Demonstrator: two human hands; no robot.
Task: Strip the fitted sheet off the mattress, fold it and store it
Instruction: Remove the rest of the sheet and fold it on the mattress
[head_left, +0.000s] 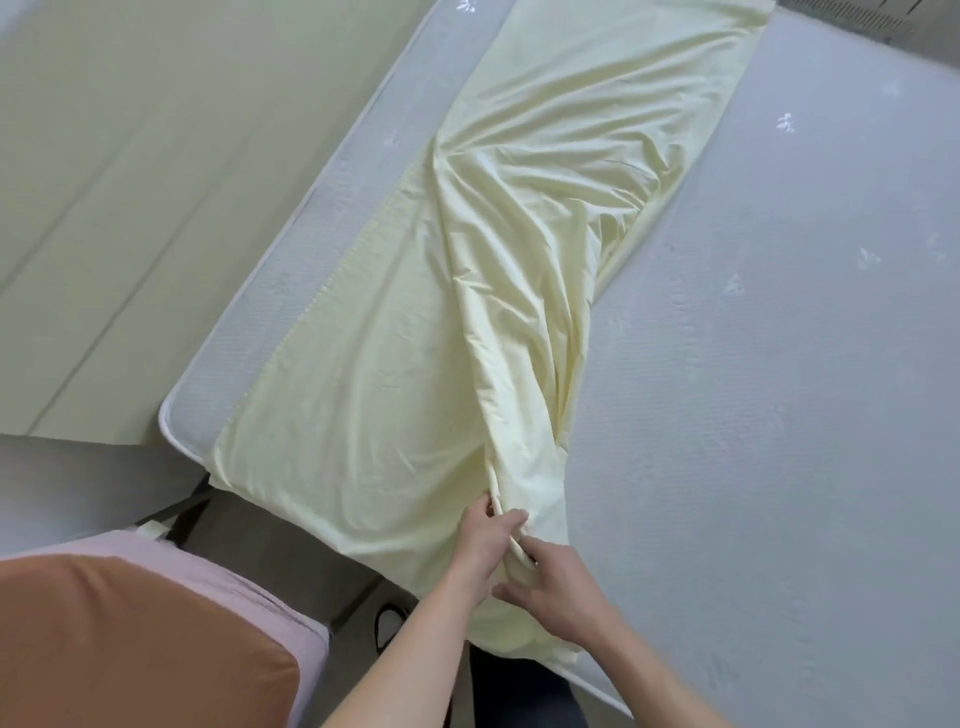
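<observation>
Hands first: my left hand (480, 540) and right hand (558, 587) both pinch the gathered hem at 6 o'clock. Fitted sheet (493, 270), pale yellow, runs toward 12 across the bare mattress (779, 364); I judge it light, limp and best held at corners.

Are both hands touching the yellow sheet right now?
Touching. The head view shows the left hand and right hand both gripping a bunched fold of the yellow sheet at the mattress near edge.

We cannot see the far end of the sheet (545, 249); the top edge cuts it off. The mattress (779, 364) runs off the right side. Folds hide some fingertips of our hands.
</observation>
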